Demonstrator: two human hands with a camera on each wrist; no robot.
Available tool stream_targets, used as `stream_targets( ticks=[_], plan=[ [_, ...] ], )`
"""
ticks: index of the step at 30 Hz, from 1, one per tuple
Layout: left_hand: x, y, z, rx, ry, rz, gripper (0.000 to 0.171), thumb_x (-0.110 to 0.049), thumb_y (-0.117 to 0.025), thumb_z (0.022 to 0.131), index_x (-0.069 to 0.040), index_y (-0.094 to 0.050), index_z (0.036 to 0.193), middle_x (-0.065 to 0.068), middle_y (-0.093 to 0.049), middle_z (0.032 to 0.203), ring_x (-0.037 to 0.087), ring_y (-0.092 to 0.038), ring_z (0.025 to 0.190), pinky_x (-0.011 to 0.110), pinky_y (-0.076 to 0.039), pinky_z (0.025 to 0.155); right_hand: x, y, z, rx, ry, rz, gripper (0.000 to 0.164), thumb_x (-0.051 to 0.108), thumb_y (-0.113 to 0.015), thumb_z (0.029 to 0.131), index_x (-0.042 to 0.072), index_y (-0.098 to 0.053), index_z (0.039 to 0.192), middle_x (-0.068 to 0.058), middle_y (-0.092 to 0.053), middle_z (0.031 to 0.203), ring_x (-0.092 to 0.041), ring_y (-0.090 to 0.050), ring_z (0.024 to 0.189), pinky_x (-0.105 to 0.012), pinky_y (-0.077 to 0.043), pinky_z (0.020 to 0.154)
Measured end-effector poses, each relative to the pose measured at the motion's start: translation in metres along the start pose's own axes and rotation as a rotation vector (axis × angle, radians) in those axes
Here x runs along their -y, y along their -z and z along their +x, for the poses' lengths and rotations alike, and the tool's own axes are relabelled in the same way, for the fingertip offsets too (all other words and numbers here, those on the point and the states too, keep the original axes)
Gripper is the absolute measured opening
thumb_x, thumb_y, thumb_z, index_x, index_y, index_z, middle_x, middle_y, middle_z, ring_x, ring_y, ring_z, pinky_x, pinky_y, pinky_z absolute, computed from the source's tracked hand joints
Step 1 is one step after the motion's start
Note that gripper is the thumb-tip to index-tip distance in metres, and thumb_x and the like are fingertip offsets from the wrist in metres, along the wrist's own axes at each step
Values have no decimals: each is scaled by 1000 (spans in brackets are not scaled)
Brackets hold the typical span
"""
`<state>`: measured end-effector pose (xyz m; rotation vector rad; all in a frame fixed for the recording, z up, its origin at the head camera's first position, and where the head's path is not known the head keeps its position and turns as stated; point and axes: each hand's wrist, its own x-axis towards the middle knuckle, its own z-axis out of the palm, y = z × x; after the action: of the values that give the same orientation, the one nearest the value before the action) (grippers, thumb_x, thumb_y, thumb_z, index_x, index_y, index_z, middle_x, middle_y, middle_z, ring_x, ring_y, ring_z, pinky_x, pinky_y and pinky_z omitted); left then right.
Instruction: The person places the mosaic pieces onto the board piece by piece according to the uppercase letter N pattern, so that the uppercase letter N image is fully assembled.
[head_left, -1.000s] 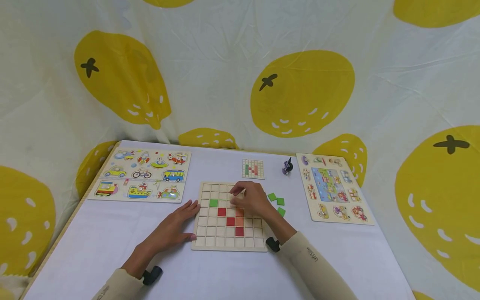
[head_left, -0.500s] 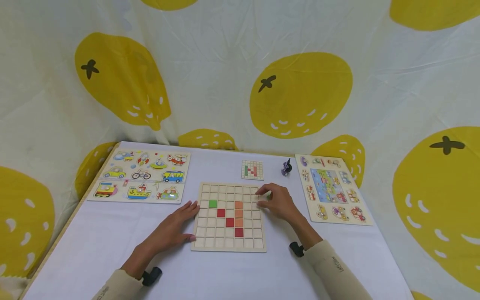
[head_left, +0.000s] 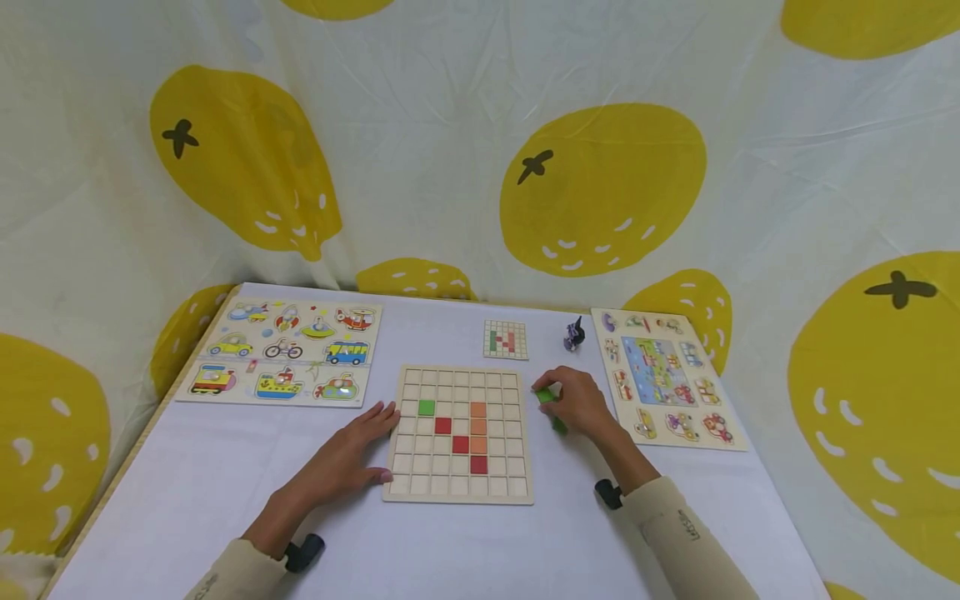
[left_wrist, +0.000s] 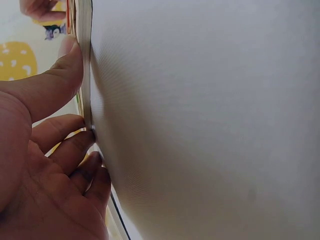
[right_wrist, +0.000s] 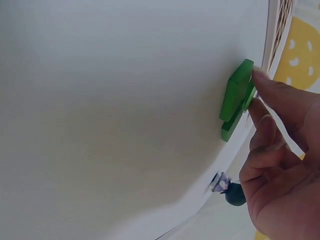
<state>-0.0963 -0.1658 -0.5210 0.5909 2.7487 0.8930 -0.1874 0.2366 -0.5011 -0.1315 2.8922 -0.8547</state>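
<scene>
In the head view my left hand (head_left: 339, 457) lies at the left edge of a wooden grid board (head_left: 412, 483), fingers extended and thumb spread along the rim. The left wrist view shows its fingertips (left_wrist: 86, 122) right against the board's side. On the board sit one green tile (head_left: 427, 407), several red tiles (head_left: 461, 445) and several orange tiles (head_left: 478, 427). To the right of the board my right hand (head_left: 579, 402) pinches a loose green tile (head_left: 545, 395) between thumb and index finger. Other green tiles (right_wrist: 235, 95) lie close by on the cloth, partly hidden by the hand.
A small pattern card (head_left: 506, 340) lies behind the board, near a small dark figurine (head_left: 574, 333). A vehicle peg puzzle (head_left: 281, 350) is at the left, another picture puzzle (head_left: 663, 375) at the right. A lemon-print curtain (head_left: 450, 167) hangs behind the white-covered table.
My right hand has left the board, uncovering an orange tile in the grid, and moved right to the loose green tiles, where it pinches one. The left hand has stayed still.
</scene>
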Motion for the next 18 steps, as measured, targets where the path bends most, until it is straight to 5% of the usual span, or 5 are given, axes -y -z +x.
stream_targets(
  ticks=[14,18],
  plan=[
    [0,1,0,5,4,-4,97,-24,-94,80,-8,-43,162,9,-35,173,38,-26,164,64,-35,125,1,0,6,-19,-41,-34,25,11,-90,83,17,-81,106,-3,-75,107,-24,-65,101,-41,-50,86],
    [1,2,0,5,2,1,98,-24,-93,81,-7,-43,162,9,-35,173,39,-26,164,64,-35,125,4,-2,8,-28,-46,-39,21,14,-92,81,18,-80,98,-1,-72,98,-22,-63,94,-37,-48,79]
  ],
)
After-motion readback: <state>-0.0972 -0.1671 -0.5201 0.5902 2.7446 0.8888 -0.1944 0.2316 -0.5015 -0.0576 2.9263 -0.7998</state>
